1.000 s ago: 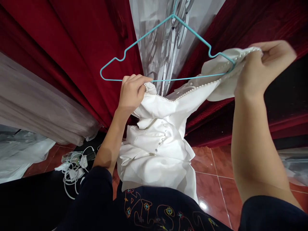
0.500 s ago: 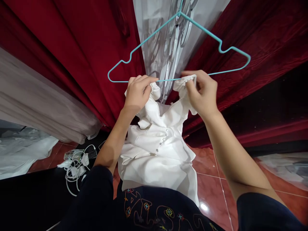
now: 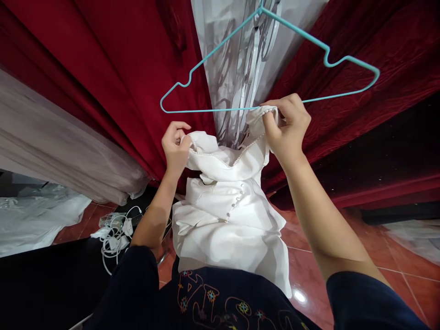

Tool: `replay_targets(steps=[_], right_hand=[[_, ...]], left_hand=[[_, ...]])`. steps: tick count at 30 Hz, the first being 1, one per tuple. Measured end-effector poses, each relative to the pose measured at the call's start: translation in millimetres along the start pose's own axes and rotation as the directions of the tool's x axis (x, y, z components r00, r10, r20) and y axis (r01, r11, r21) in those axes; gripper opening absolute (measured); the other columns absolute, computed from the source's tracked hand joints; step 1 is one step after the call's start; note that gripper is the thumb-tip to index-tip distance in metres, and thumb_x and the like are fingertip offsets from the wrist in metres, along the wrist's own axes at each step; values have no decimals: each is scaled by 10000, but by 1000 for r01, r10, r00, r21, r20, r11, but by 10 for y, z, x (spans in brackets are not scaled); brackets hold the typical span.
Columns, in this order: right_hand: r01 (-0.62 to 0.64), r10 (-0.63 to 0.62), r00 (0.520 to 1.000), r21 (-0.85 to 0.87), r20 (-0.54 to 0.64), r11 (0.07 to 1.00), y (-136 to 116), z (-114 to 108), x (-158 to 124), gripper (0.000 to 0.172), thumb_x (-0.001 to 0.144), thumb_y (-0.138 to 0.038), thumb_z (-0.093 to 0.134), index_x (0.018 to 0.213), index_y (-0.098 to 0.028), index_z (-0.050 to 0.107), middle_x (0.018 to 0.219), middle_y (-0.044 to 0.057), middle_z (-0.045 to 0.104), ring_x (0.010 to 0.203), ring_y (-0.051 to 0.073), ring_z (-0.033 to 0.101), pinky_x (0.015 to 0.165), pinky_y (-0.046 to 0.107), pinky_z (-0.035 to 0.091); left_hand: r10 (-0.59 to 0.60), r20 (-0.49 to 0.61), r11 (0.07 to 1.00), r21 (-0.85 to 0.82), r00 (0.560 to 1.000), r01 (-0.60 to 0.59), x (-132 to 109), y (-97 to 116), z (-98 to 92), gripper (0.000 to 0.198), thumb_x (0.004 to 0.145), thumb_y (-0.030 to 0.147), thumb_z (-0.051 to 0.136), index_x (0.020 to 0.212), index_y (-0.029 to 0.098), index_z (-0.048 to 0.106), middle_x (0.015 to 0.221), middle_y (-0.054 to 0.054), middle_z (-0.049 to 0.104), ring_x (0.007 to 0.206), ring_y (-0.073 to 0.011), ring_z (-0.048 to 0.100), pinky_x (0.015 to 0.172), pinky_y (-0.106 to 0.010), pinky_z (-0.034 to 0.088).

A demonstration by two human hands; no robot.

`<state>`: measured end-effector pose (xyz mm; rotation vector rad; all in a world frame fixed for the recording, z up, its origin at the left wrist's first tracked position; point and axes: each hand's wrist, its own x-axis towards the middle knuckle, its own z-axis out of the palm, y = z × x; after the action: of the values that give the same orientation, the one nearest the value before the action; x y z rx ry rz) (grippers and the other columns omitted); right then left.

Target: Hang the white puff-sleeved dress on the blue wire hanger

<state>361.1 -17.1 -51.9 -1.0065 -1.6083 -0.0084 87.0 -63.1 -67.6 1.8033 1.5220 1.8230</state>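
A white garment (image 3: 227,206) with a pearl-trimmed neckline and a row of small buttons hangs down in front of me. My left hand (image 3: 176,147) pinches the left end of its neckline, a little below the hanger. My right hand (image 3: 286,123) grips the right end of the neckline, held up against the bottom bar of a turquoise wire hanger (image 3: 261,68). The hanger is tilted, with its hook hidden at the top edge. The garment is not on the hanger's arms.
Dark red velvet curtains (image 3: 103,68) hang on both sides, with a sheer white patterned curtain (image 3: 237,59) between them. A grey cloth (image 3: 62,151) drapes at left. Tangled white cables and chargers (image 3: 115,231) lie on the red tiled floor (image 3: 343,229). White fabric (image 3: 30,220) lies at far left.
My right hand pulled the garment's corner off the hanger's right end and brought it in to the bottom bar. My left hand dropped slightly lower and leftward. The hanger swung right.
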Motion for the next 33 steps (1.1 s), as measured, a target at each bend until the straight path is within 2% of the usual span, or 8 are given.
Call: replay_targets(steps=[3, 8, 12, 15, 18, 23, 28, 33], right_hand=[[25, -25, 1000, -24, 9, 999, 6, -59, 1, 278, 1006, -439, 497, 988, -271, 718, 942, 83, 681, 944, 248, 662, 871, 476, 585], [-1, 3, 999, -55, 43, 998, 44, -139, 22, 198, 994, -411, 535, 1019, -382, 730, 956, 81, 703, 940, 254, 623, 887, 519, 554], [45, -45, 999, -10, 26, 999, 13, -106, 11, 248, 1004, -438, 527, 1013, -307, 737, 924, 75, 685, 898, 232, 642, 849, 475, 575], [51, -51, 999, -33, 7, 998, -7, -86, -1, 287, 1010, -448, 505, 1003, -272, 732, 903, 69, 671, 897, 236, 666, 826, 448, 592], [60, -61, 998, -49, -4, 997, 0, -104, 6, 276, 1009, -435, 507, 979, -274, 729, 894, 70, 663, 892, 235, 672, 833, 441, 599], [31, -29, 999, -65, 25, 997, 0, -120, 17, 292, 1021, -457, 482, 978, -282, 712, 919, 78, 658, 952, 248, 672, 876, 457, 604], [20, -19, 999, -32, 41, 999, -7, -84, -43, 301, 1020, -398, 431, 1095, -287, 700, 1004, 86, 639, 1055, 264, 658, 958, 498, 581], [145, -147, 988, -57, -37, 988, 220, -236, -123, 394, 937, -315, 511, 1311, -304, 635, 1268, 119, 528, 1252, 316, 555, 999, 518, 534]], left_hand=[[-128, -175, 988, -104, 976, 111, 336, -382, -131, 109, 887, 304, 604, 871, 220, 538, 669, 33, 494, 581, -109, 506, 554, -281, 436], [113, -344, 992, -13, 932, -125, 990, -435, -300, 415, 1065, 640, 573, 962, 240, 536, 795, 38, 535, 746, -75, 550, 692, -322, 504], [374, -171, 927, 36, 911, -374, 1410, -97, -160, 315, 1039, 494, 716, 948, 223, 583, 766, 76, 509, 642, -18, 474, 589, -223, 413], [203, 92, 978, 31, 975, -207, 1553, 125, 3, 130, 1013, 133, 727, 999, 192, 612, 859, 51, 610, 713, -51, 552, 661, -239, 501], [118, 239, 992, 24, 964, -128, 1452, 315, 82, 195, 1025, 26, 648, 1059, 214, 612, 1037, 10, 672, 963, -113, 634, 883, -305, 583], [524, 30, 846, 93, 851, -524, 846, 613, 196, 235, 977, 29, 584, 1060, 248, 611, 1117, -17, 636, 1133, -172, 633, 1037, -367, 557], [388, 512, 853, 116, 767, -509, 427, 548, 510, 330, 1026, 107, 401, 1150, 269, 660, 1142, -37, 706, 1157, -236, 685, 1023, -423, 559], [362, 442, 894, 85, 821, -440, 401, 456, 577, 464, 965, 8, 373, 1110, 278, 721, 1094, -20, 724, 1057, -212, 710, 969, -401, 573]])
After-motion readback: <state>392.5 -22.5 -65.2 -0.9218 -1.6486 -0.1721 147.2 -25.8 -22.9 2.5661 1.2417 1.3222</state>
